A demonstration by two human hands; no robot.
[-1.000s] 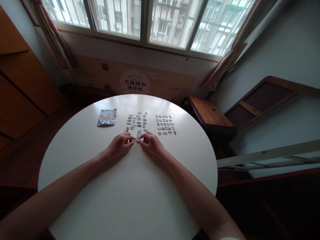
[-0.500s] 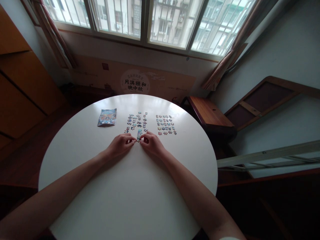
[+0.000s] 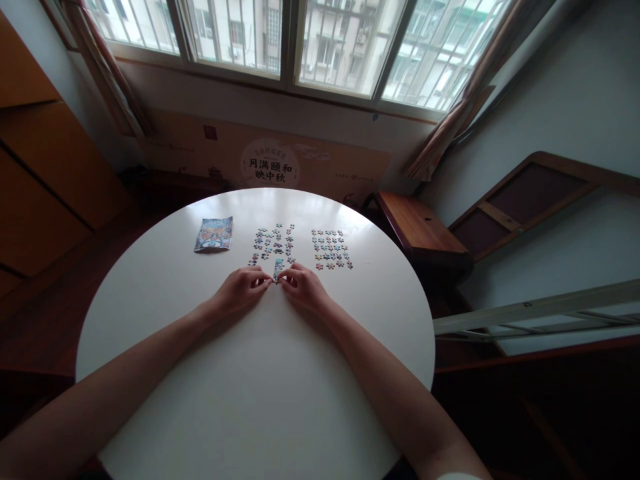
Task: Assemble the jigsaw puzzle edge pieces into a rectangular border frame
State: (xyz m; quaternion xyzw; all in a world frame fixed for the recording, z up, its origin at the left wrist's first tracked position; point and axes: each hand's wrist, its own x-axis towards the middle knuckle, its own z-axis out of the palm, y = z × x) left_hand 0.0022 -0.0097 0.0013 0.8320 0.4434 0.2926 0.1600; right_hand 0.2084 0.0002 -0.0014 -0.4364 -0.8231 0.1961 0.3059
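Note:
A narrow strip of joined jigsaw pieces (image 3: 277, 269) lies on the white round table (image 3: 270, 387), pointing away from me. My left hand (image 3: 245, 285) pinches at the strip's near end from the left. Opposite it, my right hand (image 3: 301, 285) has thumb and fingertips closed on the same end. The fingers partly cover the pieces there, so their outlines are hard to make out. Just beyond my hands lie loose jigsaw pieces (image 3: 279, 251) in uneven columns. Further right, more pieces (image 3: 333, 249) are laid out in neat rows.
A colourful printed packet (image 3: 214, 235) lies at the left on the table. Past the table's right edge stands a wooden stool or small table (image 3: 423, 223). A printed cardboard panel (image 3: 320, 157) leans under the barred window.
Both hands stay at the near end of the strip, with almost no visible shift. The loose pieces and the packet lie as before.

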